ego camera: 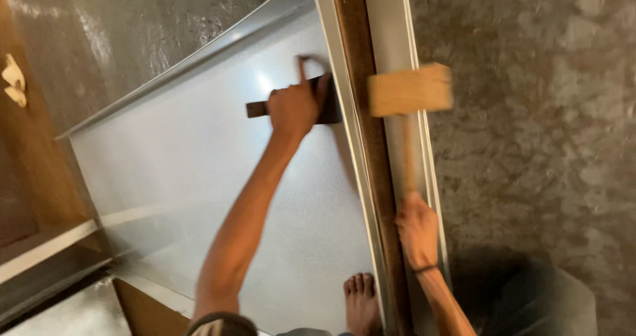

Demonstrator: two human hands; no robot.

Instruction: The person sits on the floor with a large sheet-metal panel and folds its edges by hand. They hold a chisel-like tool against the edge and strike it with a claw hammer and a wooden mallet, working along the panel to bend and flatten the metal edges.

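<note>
A large grey metal sheet (199, 164) with folded edges lies on the floor. My left hand (293, 107) presses a dark flat bar (257, 109) against the sheet next to its right folded edge. My right hand (417, 227) grips the handle of a wooden mallet (409, 90), whose blurred block head hangs over the folded edge. A brown wooden beam (368, 111) runs under that edge. My bare foot (361, 303) rests on the sheet near the bottom.
Rough concrete floor (530, 111) spreads to the right. More metal sheet pieces (46, 256) lie at the lower left, beside a brown wooden surface (33, 157). A folded grey strip (397, 38) flanks the beam.
</note>
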